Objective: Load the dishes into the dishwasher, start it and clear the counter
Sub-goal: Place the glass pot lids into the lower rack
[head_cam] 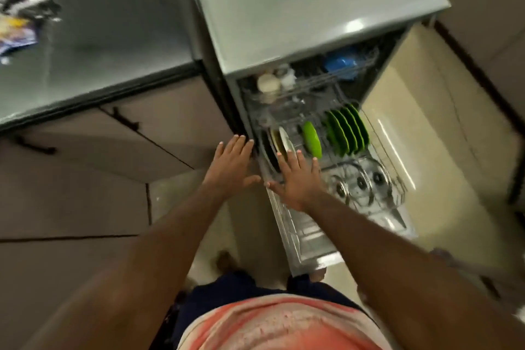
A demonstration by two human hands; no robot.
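Note:
The dishwasher (pixel 298 23) stands open with its door (pixel 309 247) folded down toward me. Its lower rack (pixel 389 162) is pulled out and holds several green plates (pixel 348 129), a single green plate (pixel 312 139), white and dark plates (pixel 279 140) and glass lids (pixel 359 182). The upper rack (pixel 312 82) carries a cream bowl (pixel 268 83) and a blue item (pixel 342 62). My left hand (pixel 231 163) hovers with straight fingers beside the rack's left edge. My right hand (pixel 297 179) is spread flat over the rack's front left corner, just below the white plates. Both hands hold nothing.
A steel counter (pixel 108 45) lies at the left with a blurred purple and yellow packet (pixel 20 17) on it. Beige cabinet doors (pixel 113 156) with dark handles sit below it. Cream floor tiles (pixel 426 136) run to the right of the dishwasher.

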